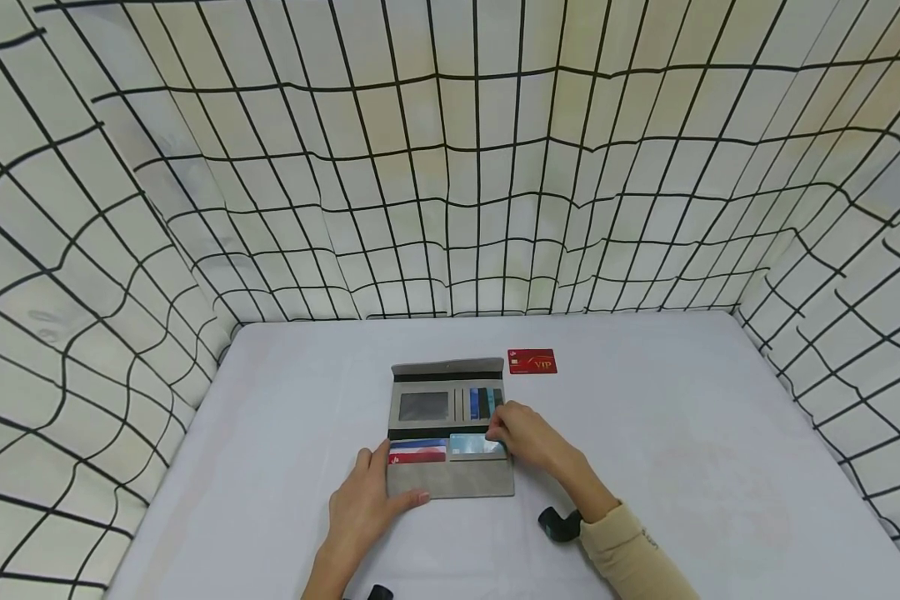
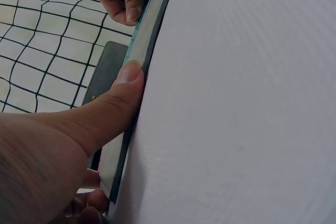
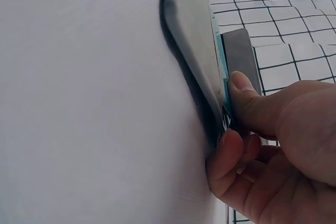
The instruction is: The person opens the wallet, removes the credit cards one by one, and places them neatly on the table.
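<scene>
A grey wallet [image 1: 457, 482] lies unfolded on the white table, its top flap away from me. My left hand [image 1: 363, 498] holds its near left corner, the thumb along the near panel and the fingers at the left edge. At the right side, my right hand [image 1: 531, 435] pinches the right end of a light blue card [image 1: 468, 445] that shows above the near panel's pocket. Red, white and blue cards [image 1: 417, 455] fill the pocket beside it. In the right wrist view, the thumb presses the blue card edge [image 3: 220, 59], with the fingers curled below.
A red VIP card [image 1: 532, 361] lies just beyond the wallet's far right corner. Narrow cards [image 1: 483, 402] stand in the upper panel's slots, next to a clear window [image 1: 423, 407]. A black rounded object [image 1: 559, 525] is beside my right wrist. Black-lined netting or cloth [image 1: 450, 200] surrounds the table.
</scene>
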Available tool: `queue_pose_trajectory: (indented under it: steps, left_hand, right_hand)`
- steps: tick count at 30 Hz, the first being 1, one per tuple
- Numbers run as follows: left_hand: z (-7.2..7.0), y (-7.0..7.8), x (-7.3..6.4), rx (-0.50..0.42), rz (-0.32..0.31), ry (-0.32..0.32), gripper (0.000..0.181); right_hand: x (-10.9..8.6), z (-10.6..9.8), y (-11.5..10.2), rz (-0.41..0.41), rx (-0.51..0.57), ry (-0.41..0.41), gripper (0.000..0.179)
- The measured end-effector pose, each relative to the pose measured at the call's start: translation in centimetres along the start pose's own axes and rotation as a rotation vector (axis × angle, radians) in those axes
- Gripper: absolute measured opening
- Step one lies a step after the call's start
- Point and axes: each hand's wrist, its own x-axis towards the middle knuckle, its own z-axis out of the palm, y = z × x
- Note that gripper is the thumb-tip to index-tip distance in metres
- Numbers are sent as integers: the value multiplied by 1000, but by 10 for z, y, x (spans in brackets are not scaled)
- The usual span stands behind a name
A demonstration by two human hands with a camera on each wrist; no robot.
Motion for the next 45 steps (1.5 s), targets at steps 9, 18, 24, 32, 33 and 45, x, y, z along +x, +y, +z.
queue_pose_trajectory:
  steps: [9,18,24,32,33,45]
  left_hand:
    - [0,0,0,8,2,4,106]
    - [-1,-1,-1,9,6,7,105]
    - [-1,-1,-1,9,10,10,105]
    - [-1,-1,-1,6,11,11,105]
    - [-1,-1,-1,6,12,11,105]
    - [0,-1,-1,4,11,7,105]
  right_hand:
    - [-3,-7,4,-65,31,-92,14]
    - [-4,-9,3,-77,54,-98,19]
    - [-4,-7,3,-53,35,-70,19]
    - [-3,-7,4,-70,31,-42,16]
    - [-4,-7,3,-70,29,-39,16]
    - [-3,-7,6,-57,42,-31,18]
